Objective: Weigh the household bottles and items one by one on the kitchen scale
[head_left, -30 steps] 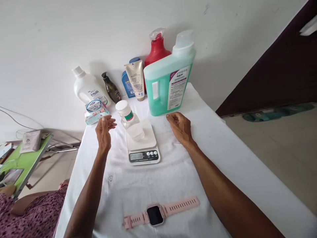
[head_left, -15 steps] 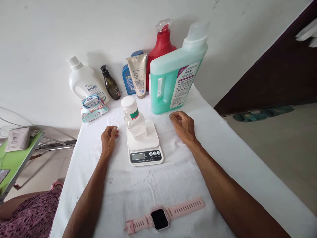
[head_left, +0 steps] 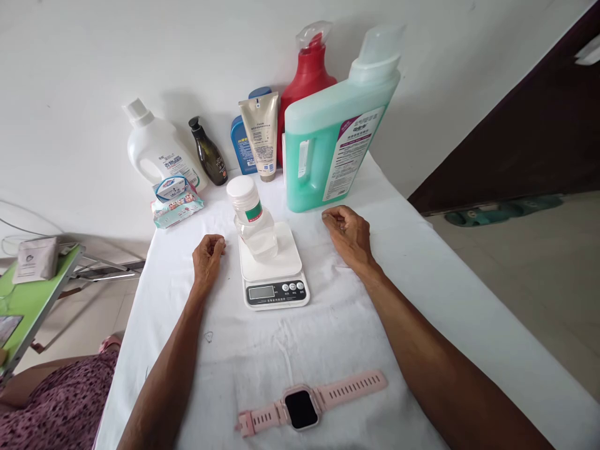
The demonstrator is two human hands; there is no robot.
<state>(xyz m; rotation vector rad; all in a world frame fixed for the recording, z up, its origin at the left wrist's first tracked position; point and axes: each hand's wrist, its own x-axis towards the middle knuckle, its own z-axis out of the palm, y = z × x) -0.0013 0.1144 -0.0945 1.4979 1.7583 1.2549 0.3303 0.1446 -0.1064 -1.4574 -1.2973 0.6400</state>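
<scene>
A small clear bottle [head_left: 253, 220] with a white cap and green label stands on a white kitchen scale [head_left: 273, 269] on the white-covered table [head_left: 435, 275]. My left hand [head_left: 207, 257] rests on the cloth just left of the scale, fingers curled, holding nothing. On the other side of the scale my right hand [head_left: 349, 234] lies on the cloth, loosely closed and empty, right in front of a big teal detergent jug [head_left: 328, 150].
Along the wall stand a white detergent bottle [head_left: 157, 153], a dark pump bottle [head_left: 209, 155], a beige tube [head_left: 261, 139], a blue container [head_left: 240, 145] and a red spray bottle [head_left: 307, 75]. A wipes pack [head_left: 175, 201] lies left. A pink watch [head_left: 304, 406] lies near me. A green side table [head_left: 35, 294] stands left.
My left hand was raised and open beside the bottle one second ago; it has dropped onto the cloth and its fingers have curled in. My right hand stayed put.
</scene>
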